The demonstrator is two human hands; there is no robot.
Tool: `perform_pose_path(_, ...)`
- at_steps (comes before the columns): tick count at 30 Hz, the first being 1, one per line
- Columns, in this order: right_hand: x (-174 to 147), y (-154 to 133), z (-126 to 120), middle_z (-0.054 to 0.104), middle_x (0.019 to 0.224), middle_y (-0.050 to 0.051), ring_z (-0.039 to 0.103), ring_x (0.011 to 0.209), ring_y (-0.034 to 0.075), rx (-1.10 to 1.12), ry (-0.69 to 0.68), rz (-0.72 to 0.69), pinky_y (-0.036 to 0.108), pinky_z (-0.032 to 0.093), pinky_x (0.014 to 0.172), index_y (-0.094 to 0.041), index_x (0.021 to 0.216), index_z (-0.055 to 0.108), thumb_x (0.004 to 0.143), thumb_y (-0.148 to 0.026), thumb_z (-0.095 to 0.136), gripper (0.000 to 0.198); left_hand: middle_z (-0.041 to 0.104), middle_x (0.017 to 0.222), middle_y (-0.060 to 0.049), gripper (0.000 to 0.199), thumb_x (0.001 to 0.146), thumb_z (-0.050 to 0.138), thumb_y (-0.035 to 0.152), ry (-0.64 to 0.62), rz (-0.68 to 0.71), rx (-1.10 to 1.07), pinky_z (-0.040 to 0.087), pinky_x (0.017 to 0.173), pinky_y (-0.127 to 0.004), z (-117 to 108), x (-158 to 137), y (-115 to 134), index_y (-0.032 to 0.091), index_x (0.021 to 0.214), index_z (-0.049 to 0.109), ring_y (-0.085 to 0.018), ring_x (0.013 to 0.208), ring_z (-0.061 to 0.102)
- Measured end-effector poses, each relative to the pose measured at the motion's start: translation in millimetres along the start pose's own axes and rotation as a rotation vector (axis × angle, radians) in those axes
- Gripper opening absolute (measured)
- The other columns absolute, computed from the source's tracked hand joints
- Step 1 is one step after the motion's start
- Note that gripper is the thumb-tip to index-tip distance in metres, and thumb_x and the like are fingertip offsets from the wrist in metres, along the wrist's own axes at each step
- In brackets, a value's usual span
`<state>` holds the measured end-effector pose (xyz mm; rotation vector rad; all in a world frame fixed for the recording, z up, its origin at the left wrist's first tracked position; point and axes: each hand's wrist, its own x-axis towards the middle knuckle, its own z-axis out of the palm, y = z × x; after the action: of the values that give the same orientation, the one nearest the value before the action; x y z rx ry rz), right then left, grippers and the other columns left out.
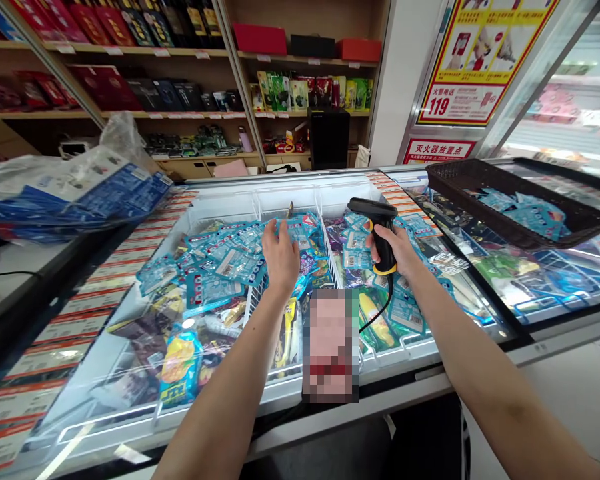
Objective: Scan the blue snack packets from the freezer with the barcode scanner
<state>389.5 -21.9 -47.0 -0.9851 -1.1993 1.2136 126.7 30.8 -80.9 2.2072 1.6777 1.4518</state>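
My right hand (399,248) is wrapped round the handle of a black and yellow barcode scanner (386,252), its head pointing left. A black cable hangs from the handle's base. My left hand (281,259) reaches forward with fingers stretched and apart, over or touching small blue packets (240,263); its fingertips' contact is hard to make out. Many such packets lie spread left of that hand, and more blue packets (357,259) lie around the scanner. They rest on the glass top of a chest freezer (280,193).
A brown basket (460,183) at the right holds more blue packets. White plastic bags with blue packaging (80,193) stand at the left. A pixelated upright rectangle (330,347) is near the front edge. Price labels (75,320) line the freezer's left side; stocked shelves (155,113) stand behind.
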Motion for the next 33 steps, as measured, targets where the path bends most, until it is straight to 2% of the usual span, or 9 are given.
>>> perform_pose_path(3, 0.4, 0.9, 1.0, 0.064, 0.071, 0.001, 0.054, 0.042, 0.010, 0.012, -0.015, -0.001, 0.024, 0.043, 0.038, -0.018, 0.103, 0.060, 0.079, -0.055, 0.066, 0.045, 0.037, 0.148, -0.019, 0.049, 0.088, 0.050, 0.026, -0.039, 0.096, 0.061, 0.026, 0.113, -0.051, -2.2, -2.4, 5.5, 0.016, 0.136, 0.048, -0.033, 0.139, 0.032)
perform_pose_path(7, 2.9, 4.0, 3.2, 0.065, 0.071, 0.002, 0.055, 0.041, 0.011, 0.039, -0.036, 0.011, 0.024, 0.042, 0.036, -0.017, 0.099, 0.060, 0.078, -0.054, 0.068, 0.043, 0.045, 0.146, -0.015, 0.043, 0.093, 0.044, 0.030, -0.175, 0.205, 0.072, 0.022, 0.115, -0.052, -1.3, -8.0, 17.9, 0.018, 0.135, 0.049, -0.029, 0.139, 0.036)
perform_pose_path(12, 3.9, 4.2, 13.2, 0.066, 0.069, 0.001, 0.055, 0.040, 0.011, 0.033, -0.042, -0.007, 0.024, 0.043, 0.035, -0.018, 0.095, 0.060, 0.076, -0.055, 0.071, 0.043, 0.052, 0.140, -0.012, 0.037, 0.096, 0.041, 0.032, -0.278, 0.168, 0.048, 0.023, 0.115, -0.054, -5.4, -10.0, 34.0, 0.021, 0.128, 0.055, -0.026, 0.134, 0.044)
perform_pose_path(17, 0.1, -1.3, 33.1, 0.067, 0.069, 0.002, 0.056, 0.040, 0.011, 0.012, -0.089, -0.035, 0.024, 0.043, 0.035, -0.018, 0.091, 0.060, 0.074, -0.056, 0.071, 0.044, 0.055, 0.136, -0.010, 0.035, 0.096, 0.041, 0.032, -0.325, 0.198, 0.054, 0.021, 0.115, -0.057, -24.0, -11.3, 41.8, 0.022, 0.127, 0.055, -0.025, 0.130, 0.048)
perform_pose_path(20, -1.7, -6.6, 41.3, 0.067, 0.067, 0.001, 0.056, 0.040, 0.011, 0.014, -0.086, -0.053, 0.023, 0.044, 0.035, -0.018, 0.089, 0.059, 0.074, -0.057, 0.070, 0.043, 0.056, 0.135, -0.010, 0.034, 0.096, 0.042, 0.031, -0.361, 0.213, 0.086, 0.021, 0.116, -0.057, -35.8, -17.3, 40.7, 0.022, 0.126, 0.055, -0.025, 0.129, 0.049)
perform_pose_path(26, -3.5, -12.3, 45.7, 0.066, 0.065, 0.001, 0.056, 0.040, 0.012, -0.016, -0.095, -0.089, 0.024, 0.044, 0.035, -0.018, 0.081, 0.057, 0.076, -0.056, 0.069, 0.040, 0.057, 0.134, -0.011, 0.036, 0.095, 0.041, 0.033, -0.421, 0.147, 0.120, 0.027, 0.112, -0.056, -52.8, -32.7, 32.1, 0.022, 0.127, 0.055, -0.027, 0.128, 0.050)
perform_pose_path(33, -4.3, 5.6, 63.5, 0.067, 0.065, 0.001, 0.056, 0.038, 0.011, -0.065, -0.043, -0.073, 0.023, 0.043, 0.033, -0.019, 0.079, 0.055, 0.075, -0.056, 0.070, 0.040, 0.059, 0.131, -0.011, 0.039, 0.095, 0.040, 0.035, -0.414, 0.086, 0.035, 0.037, 0.108, -0.048, -57.8, -45.7, 28.2, 0.019, 0.128, 0.055, -0.026, 0.125, 0.052)
